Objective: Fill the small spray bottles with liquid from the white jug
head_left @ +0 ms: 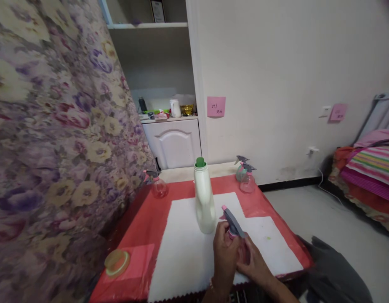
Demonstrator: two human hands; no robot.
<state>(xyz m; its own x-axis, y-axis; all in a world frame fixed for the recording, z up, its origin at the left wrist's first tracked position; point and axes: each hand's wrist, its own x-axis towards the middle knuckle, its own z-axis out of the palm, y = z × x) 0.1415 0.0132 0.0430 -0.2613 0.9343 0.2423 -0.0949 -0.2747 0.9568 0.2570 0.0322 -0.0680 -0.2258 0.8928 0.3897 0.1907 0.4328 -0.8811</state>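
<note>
Both my hands meet over a small spray bottle with a grey trigger head (233,223) and a pink nozzle tip, at the near edge of a red table (140,227). My left hand (224,252) is wrapped round the neck under the head. My right hand (254,263) cups the bottle's body, which is mostly hidden. A tall white bottle with a green cap (203,198) stands upright just left of my hands on a white cloth (182,244).
Pink spray bottles stand at the table's far left (157,184) and far right (246,179), the right one beside a greenish one. A yellow lid (116,261) lies at the near left corner. A flowered curtain (49,147) hangs left, a bed (368,176) stands right.
</note>
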